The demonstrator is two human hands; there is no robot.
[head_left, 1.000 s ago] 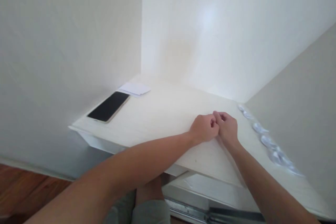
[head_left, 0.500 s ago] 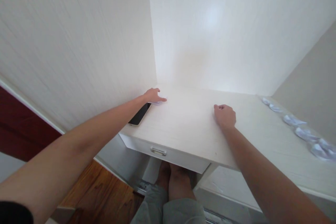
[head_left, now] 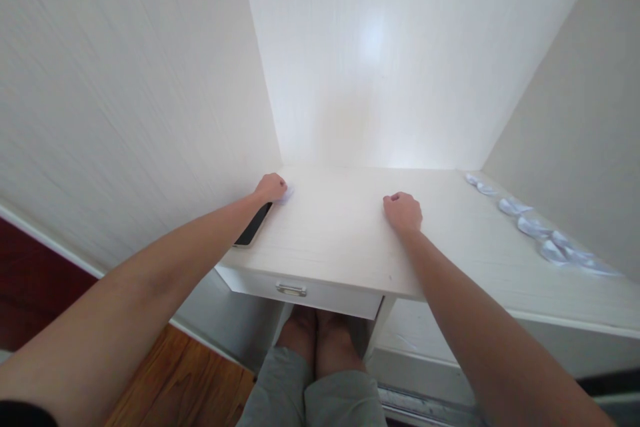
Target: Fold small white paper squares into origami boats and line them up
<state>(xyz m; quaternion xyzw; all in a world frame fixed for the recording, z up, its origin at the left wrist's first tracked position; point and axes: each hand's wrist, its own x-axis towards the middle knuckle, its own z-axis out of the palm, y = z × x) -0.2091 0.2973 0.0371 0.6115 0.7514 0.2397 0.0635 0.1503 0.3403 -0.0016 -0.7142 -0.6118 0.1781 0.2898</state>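
My left hand (head_left: 271, 187) reaches to the far left corner of the white desk (head_left: 345, 240) and its fingers are curled down onto a small white paper (head_left: 285, 195), most of which is hidden under the hand. A black phone (head_left: 253, 225) lies face up just in front of that hand, partly covered by my forearm. My right hand (head_left: 403, 212) rests in a loose fist on the middle of the desk, with nothing visible in it.
Several folded white paper pieces (head_left: 537, 230) lie in a row along the desk's right side by the wall. A drawer with a metal handle (head_left: 291, 289) sits under the desk front. My knees are below it. Walls close in left, back and right.
My hands were together at the desk middle; the left hand has gone to the paper in the left corner and closed its fingers on it. The right hand stayed fisted.
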